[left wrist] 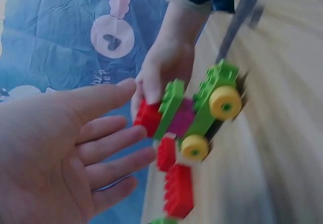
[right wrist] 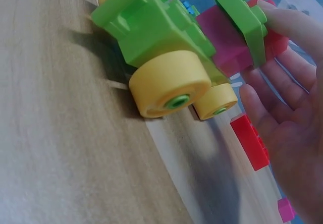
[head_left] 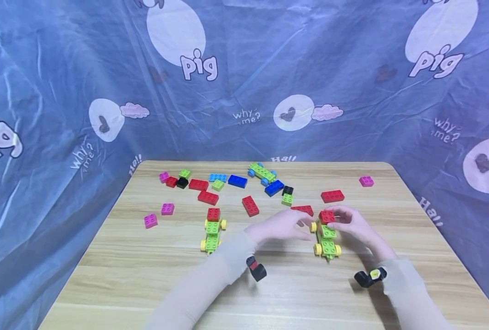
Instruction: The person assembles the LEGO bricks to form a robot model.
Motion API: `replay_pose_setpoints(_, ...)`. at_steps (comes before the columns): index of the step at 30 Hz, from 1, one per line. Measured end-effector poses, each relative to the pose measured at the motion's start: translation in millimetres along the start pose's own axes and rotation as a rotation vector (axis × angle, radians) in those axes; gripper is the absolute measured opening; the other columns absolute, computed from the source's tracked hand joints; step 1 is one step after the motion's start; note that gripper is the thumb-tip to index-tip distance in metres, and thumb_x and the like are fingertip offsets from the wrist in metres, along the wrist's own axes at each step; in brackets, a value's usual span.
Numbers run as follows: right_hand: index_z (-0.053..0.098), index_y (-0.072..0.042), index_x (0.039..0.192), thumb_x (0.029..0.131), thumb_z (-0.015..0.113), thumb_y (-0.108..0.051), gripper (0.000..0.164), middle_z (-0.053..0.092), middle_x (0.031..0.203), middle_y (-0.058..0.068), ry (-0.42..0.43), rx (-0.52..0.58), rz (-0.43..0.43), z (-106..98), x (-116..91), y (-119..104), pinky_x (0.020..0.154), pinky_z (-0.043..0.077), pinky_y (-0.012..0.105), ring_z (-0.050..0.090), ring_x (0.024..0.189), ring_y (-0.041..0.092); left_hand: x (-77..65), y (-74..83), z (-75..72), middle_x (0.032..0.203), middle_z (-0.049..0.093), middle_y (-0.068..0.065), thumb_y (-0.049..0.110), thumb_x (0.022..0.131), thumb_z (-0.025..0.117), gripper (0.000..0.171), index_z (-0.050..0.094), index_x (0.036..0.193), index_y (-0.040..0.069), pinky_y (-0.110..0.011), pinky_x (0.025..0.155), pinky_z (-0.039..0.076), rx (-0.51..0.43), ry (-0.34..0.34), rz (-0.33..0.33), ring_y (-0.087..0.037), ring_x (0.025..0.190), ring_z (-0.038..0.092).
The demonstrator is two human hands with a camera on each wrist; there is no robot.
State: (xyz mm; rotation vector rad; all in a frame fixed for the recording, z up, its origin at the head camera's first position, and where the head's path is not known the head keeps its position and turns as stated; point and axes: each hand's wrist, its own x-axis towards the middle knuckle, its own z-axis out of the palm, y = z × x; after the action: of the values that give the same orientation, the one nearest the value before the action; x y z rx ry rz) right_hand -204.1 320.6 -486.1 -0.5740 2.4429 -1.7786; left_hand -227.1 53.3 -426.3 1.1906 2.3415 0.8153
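Note:
My right hand [head_left: 353,224] pinches a red brick [head_left: 326,217] at the far end of a green toy car [head_left: 328,248] with yellow wheels. Under that red brick is a green plate [right wrist: 242,22], resting on a magenta brick [right wrist: 222,42] on the car. Just left of the car is my left hand [head_left: 283,225], fingers spread and palm toward it, holding nothing. In the left wrist view its fingertips come close to the red brick. A similar second car [head_left: 212,238], also topped with a red brick [head_left: 213,214], stands to the left, partly overlapped by my left sleeve.
A green car with blue wheels [head_left: 263,173] stands at the back among blue bricks [head_left: 238,181] and black ones. Several red bricks [head_left: 250,206] lie mid-table. Magenta bricks [head_left: 168,209] lie at the left, and another magenta brick [head_left: 366,181] at the far right. A patterned blue curtain [head_left: 244,82] surrounds the table.

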Motion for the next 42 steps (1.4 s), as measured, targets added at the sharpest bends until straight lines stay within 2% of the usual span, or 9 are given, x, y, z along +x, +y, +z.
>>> replay_pose_setpoints(4,0.044,0.018,0.126,0.086,0.063,0.006,0.046,0.061,0.110,-0.025,0.027,-0.026,0.006,0.4,-3.3,-2.2,0.085,0.046,0.010,0.061,0.097,-0.005,-11.3,-3.3,-19.3,0.128,0.063,0.001,0.033,0.091,0.067,0.050,0.054,0.135,0.014,-0.018,0.092,0.047,0.049,-0.037,-0.017,-0.011,0.114,0.060)
replay_pose_setpoints(11,0.046,0.018,0.124,0.087,0.062,0.005,0.042,0.062,0.109,-0.024,0.049,-0.044,0.006,-0.2,-6.5,0.7,0.085,0.045,0.009,0.061,0.097,-0.005,-35.8,-15.9,-46.2,0.130,0.062,0.000,0.034,0.091,0.067,0.051,0.054,0.137,0.016,-0.027,0.096,0.048,0.058,-0.007,-0.080,-0.014,0.118,0.058)
replay_pose_setpoints(16,0.051,0.013,0.122,0.087,0.062,0.005,0.037,0.064,0.107,-0.021,0.058,-0.025,0.007,1.7,-6.0,5.3,0.085,0.047,0.011,0.063,0.096,-0.003,-51.2,-36.6,-66.8,0.129,0.062,-0.004,0.031,0.091,0.067,0.052,0.053,0.137,0.011,-0.030,0.095,0.050,0.057,0.033,-0.082,-0.019,0.116,0.060)
replay_pose_setpoints(24,0.055,0.010,0.120,0.086,0.061,0.008,0.034,0.067,0.106,-0.019,0.078,0.023,-0.017,4.5,-5.6,7.5,0.085,0.047,0.011,0.062,0.097,-0.004,-72.5,-65.2,-113.1,0.124,0.064,-0.012,0.025,0.091,0.067,0.047,0.056,0.133,0.006,-0.037,0.094,0.052,0.042,0.151,-0.096,-0.024,0.111,0.063)
replay_pose_setpoints(27,0.057,0.007,0.119,0.087,0.060,0.009,0.033,0.067,0.106,-0.018,0.076,0.053,-0.020,4.5,-6.0,8.0,0.085,0.047,0.011,0.063,0.097,-0.003,-78.9,-76.2,-129.6,0.123,0.064,-0.015,0.023,0.091,0.066,0.047,0.056,0.132,0.003,-0.037,0.094,0.051,0.020,0.185,-0.123,-0.026,0.110,0.063)
replay_pose_setpoints(31,0.060,-0.003,0.118,0.087,0.060,0.009,0.033,0.068,0.105,-0.017,0.082,0.070,-0.014,3.8,-7.8,9.4,0.085,0.047,0.011,0.063,0.097,-0.002,-86.4,-92.3,-148.0,0.125,0.063,-0.018,0.022,0.093,0.065,0.045,0.055,0.132,0.001,-0.038,0.096,0.050,-0.005,0.206,-0.174,-0.028,0.112,0.062)
replay_pose_setpoints(35,0.061,-0.007,0.117,0.087,0.060,0.008,0.033,0.068,0.105,-0.017,0.085,0.070,-0.006,4.4,-8.9,9.1,0.085,0.047,0.012,0.064,0.097,-0.002,-93.3,-109.7,-161.0,0.125,0.063,-0.017,0.020,0.093,0.065,0.045,0.055,0.132,0.001,-0.040,0.097,0.049,-0.029,0.249,-0.211,-0.029,0.115,0.060)
replay_pose_setpoints(42,0.060,-0.001,0.117,0.087,0.061,0.006,0.031,0.067,0.105,-0.019,0.090,0.026,-0.005,7.6,-8.1,7.7,0.085,0.047,0.011,0.063,0.096,-0.003,-102.2,-142.9,-169.4,0.129,0.059,-0.022,0.013,0.093,0.063,0.043,0.053,0.132,-0.001,-0.045,0.100,0.046,-0.046,0.359,-0.244,-0.034,0.118,0.057)
